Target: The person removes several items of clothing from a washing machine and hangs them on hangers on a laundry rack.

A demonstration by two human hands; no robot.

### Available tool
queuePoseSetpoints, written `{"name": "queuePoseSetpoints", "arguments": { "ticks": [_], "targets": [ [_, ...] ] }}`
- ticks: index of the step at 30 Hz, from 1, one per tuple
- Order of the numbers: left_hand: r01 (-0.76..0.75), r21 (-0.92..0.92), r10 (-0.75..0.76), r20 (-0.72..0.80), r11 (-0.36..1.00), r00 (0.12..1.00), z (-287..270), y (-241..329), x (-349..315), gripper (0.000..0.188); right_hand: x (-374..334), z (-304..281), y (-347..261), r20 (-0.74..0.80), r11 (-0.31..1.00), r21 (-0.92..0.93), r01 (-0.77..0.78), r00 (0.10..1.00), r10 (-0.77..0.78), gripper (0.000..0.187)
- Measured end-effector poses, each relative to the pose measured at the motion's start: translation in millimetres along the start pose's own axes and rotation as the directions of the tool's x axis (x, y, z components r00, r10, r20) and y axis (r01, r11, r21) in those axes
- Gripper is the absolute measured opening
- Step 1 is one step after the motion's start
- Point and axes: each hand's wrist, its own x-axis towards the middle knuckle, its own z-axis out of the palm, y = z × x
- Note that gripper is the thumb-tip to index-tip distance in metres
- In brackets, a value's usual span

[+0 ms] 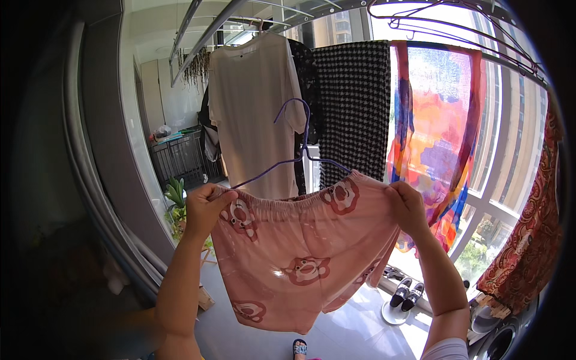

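Pink shorts (300, 252) with a cartoon bear-face print and a gathered elastic waistband are stretched out between my hands. A purple wire hanger (264, 173) sits inside the waistband, its hook rising above the shorts. My left hand (207, 210) pinches the waistband's left corner, close to the hanger's left end. With fingers closed, my right hand (409, 207) grips the fabric at the right side. The hanger's right arm meets the waistband short of that hand. The hanger's lower part is hidden by the shorts.
A white T-shirt (249, 102), a black-and-white checked cloth (354, 102) and a multicoloured scarf (438, 120) hang from the rack ahead. Bare hangers (456, 30) are at upper right. Red patterned fabric (528, 222) hangs at the right. Black shoes (408, 294) stand near the window.
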Motion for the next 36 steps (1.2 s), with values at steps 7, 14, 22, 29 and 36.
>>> {"name": "queuePoseSetpoints", "arguments": {
  "ticks": [7, 14, 22, 29, 36],
  "targets": [
    [0.099, -0.408, -0.112, -0.007, 0.908, 0.994, -40, -94, 174, 0.025, 139, 89, 0, -0.236, 0.997, -0.010, 0.077, 0.969, -0.078, 0.019],
    [0.170, -0.585, -0.125, 0.117, 0.793, 0.985, -55, -157, 309, 0.026, 273, 171, -14, -0.303, 0.976, -0.110, 0.188, 0.929, -0.213, 0.022],
    [0.025, -0.692, 0.101, 0.141, 0.722, 0.985, -70, -175, 483, 0.017, 401, 234, -86, -0.482, 0.924, -0.326, 0.199, 0.806, -0.343, 0.029],
    [-0.152, -0.455, 0.105, -0.128, 0.877, 0.986, -80, -218, 582, 0.018, 490, 286, -127, -0.501, 0.861, -0.489, 0.138, 0.764, -0.406, 0.034],
    [-0.242, -0.404, 0.147, -0.251, 0.882, 0.957, -54, -285, 561, 0.026, 498, 306, -116, -0.510, 0.913, -0.390, 0.118, 0.798, -0.321, 0.035]
  ]
}}
